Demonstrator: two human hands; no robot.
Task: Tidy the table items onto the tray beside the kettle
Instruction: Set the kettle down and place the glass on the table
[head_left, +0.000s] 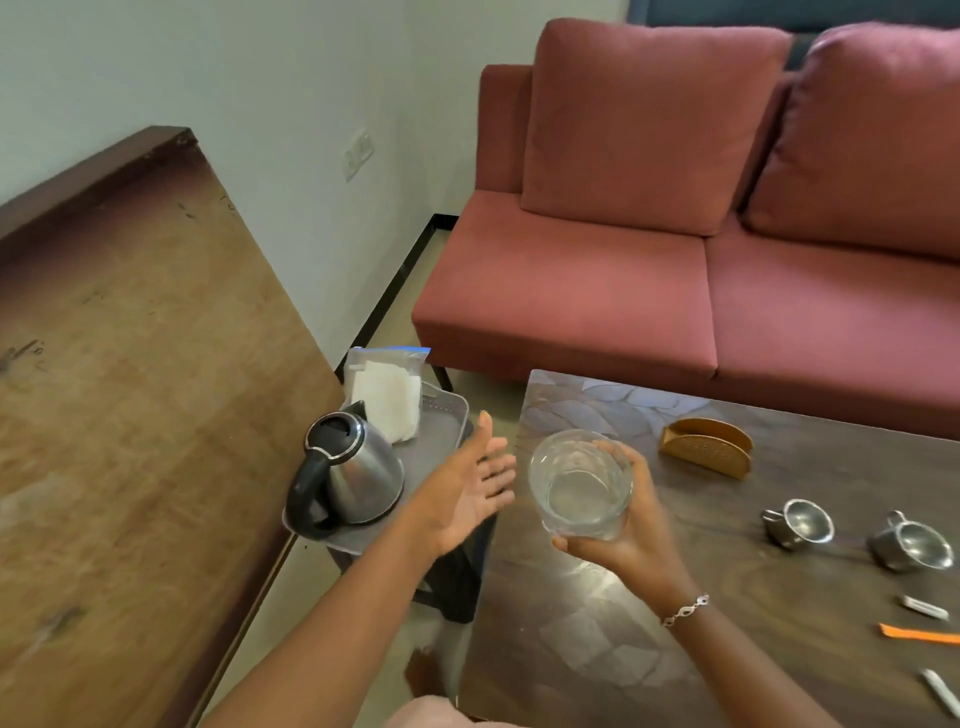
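My right hand (631, 540) grips a clear drinking glass (579, 483) from below and behind, holding it above the left end of the dark coffee table (649, 639). My left hand (475, 488) is open, palm turned toward the glass, hovering over the grey tray (441, 436). A steel kettle (353, 467) with a black handle stands on the tray's near left part. A plastic bag of white sachets (387, 395) lies at the tray's far end. On the table are a wooden napkin holder (706, 447) and two steel cups (800, 522) (911, 545).
Small sachets (922, 607) (940, 691) and an orange strip (919, 635) lie at the table's right edge. A red sofa (675, 270) stands behind the table. A large wooden surface (130, 389) fills the left. The tray sits on a low dark stand.
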